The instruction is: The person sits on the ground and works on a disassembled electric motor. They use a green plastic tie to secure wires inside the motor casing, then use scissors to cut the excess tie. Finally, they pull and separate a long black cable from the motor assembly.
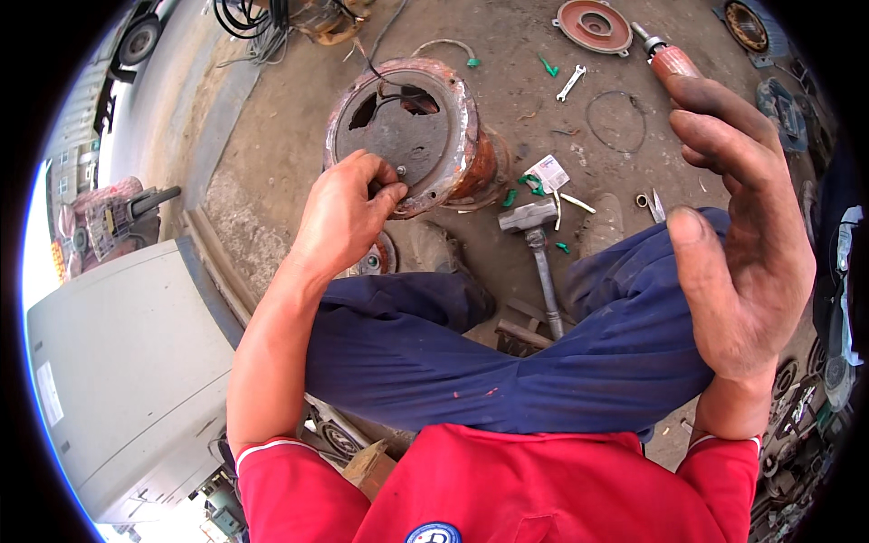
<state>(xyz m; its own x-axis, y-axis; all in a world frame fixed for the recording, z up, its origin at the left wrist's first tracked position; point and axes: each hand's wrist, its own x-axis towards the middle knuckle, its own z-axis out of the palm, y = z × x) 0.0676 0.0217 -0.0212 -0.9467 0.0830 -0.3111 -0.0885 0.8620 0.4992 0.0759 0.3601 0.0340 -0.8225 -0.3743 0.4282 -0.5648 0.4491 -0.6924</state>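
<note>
Motor housing (412, 136) on ground ahead of knees, tilted; could roll, nothing braces it. Hammer (534, 226) lies beside, trip risk. Right hand (742, 244) open, empty, raised. Left hand (344, 213) pinches small bolt (399, 169) at housing rim; loose grip could drop it into dirt.

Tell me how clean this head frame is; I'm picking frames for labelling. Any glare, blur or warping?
Head view: strong fisheye bend and black corners; daylight blows out the left rim; the right hand, close to the lens, looms large but sharp; the left hand on the rusty motor housing is crisp.
</note>
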